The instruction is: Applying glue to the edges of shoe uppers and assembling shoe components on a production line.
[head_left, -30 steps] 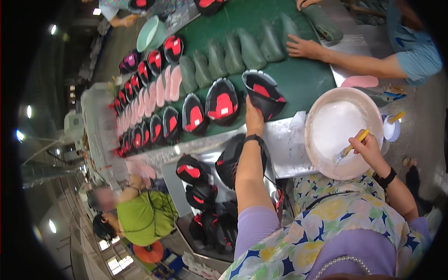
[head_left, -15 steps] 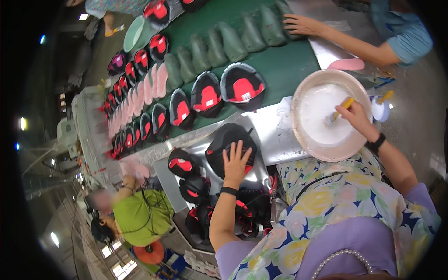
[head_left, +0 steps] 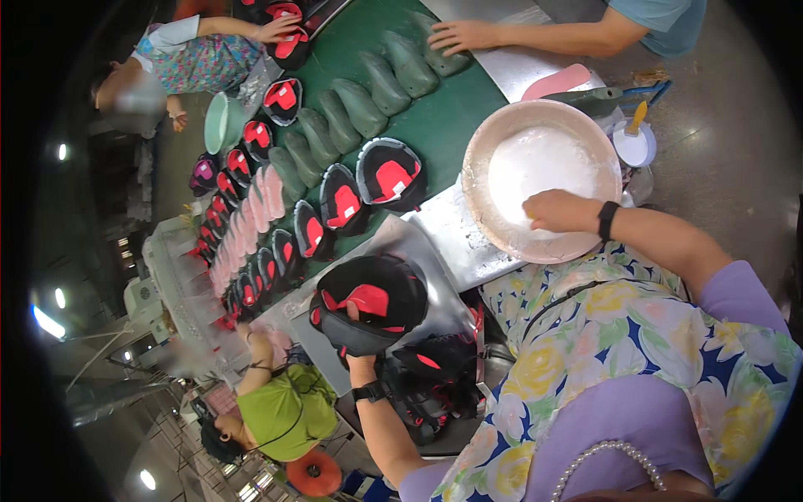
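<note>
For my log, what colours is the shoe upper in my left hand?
The shoe upper is black with red patches, clearest in the head view.

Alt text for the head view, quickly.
The left hand holds a black-and-red shoe upper over a metal tray; the right hand, gripping something yellow, mostly hidden, is over a pale basin of white liquid. Beyond, more uppers, pink insoles and green lasts line a green table.

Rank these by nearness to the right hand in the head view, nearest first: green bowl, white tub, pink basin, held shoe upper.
1. Pink basin, beneath the right hand
2. White tub, just right of the basin
3. Black shoe upper, leftward, in the left hand
4. Green bowl, far left
</note>
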`<action>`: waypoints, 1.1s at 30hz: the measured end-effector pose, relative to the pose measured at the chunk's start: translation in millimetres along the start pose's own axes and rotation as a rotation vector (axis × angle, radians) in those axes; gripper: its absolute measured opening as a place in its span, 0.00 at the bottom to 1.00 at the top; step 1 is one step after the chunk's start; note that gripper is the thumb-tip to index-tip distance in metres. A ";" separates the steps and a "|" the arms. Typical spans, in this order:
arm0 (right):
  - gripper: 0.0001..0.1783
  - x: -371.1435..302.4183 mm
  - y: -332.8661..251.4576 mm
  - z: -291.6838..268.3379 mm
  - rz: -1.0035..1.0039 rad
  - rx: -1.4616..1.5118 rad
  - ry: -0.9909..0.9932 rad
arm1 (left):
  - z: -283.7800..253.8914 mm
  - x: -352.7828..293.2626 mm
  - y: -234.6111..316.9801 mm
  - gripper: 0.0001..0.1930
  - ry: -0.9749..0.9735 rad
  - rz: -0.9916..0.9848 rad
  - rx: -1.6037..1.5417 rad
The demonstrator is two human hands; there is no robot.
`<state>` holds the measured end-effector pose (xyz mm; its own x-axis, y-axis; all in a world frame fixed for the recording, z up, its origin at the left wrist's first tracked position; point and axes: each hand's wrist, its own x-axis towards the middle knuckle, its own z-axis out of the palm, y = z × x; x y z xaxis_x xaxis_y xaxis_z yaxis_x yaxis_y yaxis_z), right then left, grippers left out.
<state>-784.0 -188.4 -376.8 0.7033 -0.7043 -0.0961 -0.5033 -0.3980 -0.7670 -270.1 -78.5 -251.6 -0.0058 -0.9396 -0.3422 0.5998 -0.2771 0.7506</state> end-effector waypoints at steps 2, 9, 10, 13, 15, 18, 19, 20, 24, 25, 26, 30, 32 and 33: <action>0.13 -15.4 15.0 -21.1 0.050 -0.081 0.018 | 60.4 9.2 -14.5 0.28 0.227 0.052 0.331; 0.10 -14.0 -23.2 -133.7 0.116 0.238 0.159 | 135.9 42.2 -43.2 0.29 0.199 -0.098 0.728; 0.11 -13.1 -28.7 -143.4 0.022 0.298 0.240 | 150.3 53.1 -45.1 0.29 0.168 -0.104 0.740; 0.12 -11.8 -55.2 -174.0 -0.114 0.406 0.354 | 200.9 70.5 -49.7 0.30 0.051 -0.263 0.887; 0.13 -15.3 -63.2 -184.8 -0.153 0.452 0.392 | 245.9 78.3 -53.5 0.29 0.037 -0.282 0.911; 0.15 -23.1 -64.5 -194.3 -0.206 0.493 0.363 | 268.3 91.5 -55.7 0.26 0.060 -0.299 0.962; 0.16 -28.5 -61.6 -197.7 -0.186 0.405 0.396 | 284.3 90.5 -61.7 0.30 0.084 -0.214 0.803; 0.17 -33.3 -58.5 -200.0 -0.166 0.318 0.427 | 294.9 90.7 -65.3 0.34 0.108 -0.130 0.642; 0.19 -47.2 -53.0 -198.2 -0.091 0.364 0.525 | 299.7 100.3 -69.8 0.31 0.064 0.048 0.790; 0.19 -48.5 -52.9 -195.8 -0.034 0.392 0.551 | 300.2 95.7 -76.9 0.31 0.054 0.106 0.838; 0.20 -49.0 -53.1 -192.5 0.023 0.421 0.574 | 303.6 100.1 -82.8 0.31 0.044 0.164 0.885; 0.21 -46.5 -54.2 -172.8 0.067 0.452 0.683 | 306.1 89.6 -101.5 0.30 0.023 0.410 1.067; 0.22 -43.5 -55.7 -165.5 0.094 0.519 0.686 | 303.9 87.3 -105.2 0.30 0.021 0.535 1.149; 0.22 -43.3 -57.6 -162.2 0.093 0.521 0.685 | 306.4 96.6 -111.9 0.30 0.019 0.598 1.189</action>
<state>-866.9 -230.3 -225.5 0.1287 -0.9864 0.1020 -0.1316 -0.1189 -0.9841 -582.9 -199.8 -195.5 0.0287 -0.9771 0.2107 -0.5533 0.1600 0.8175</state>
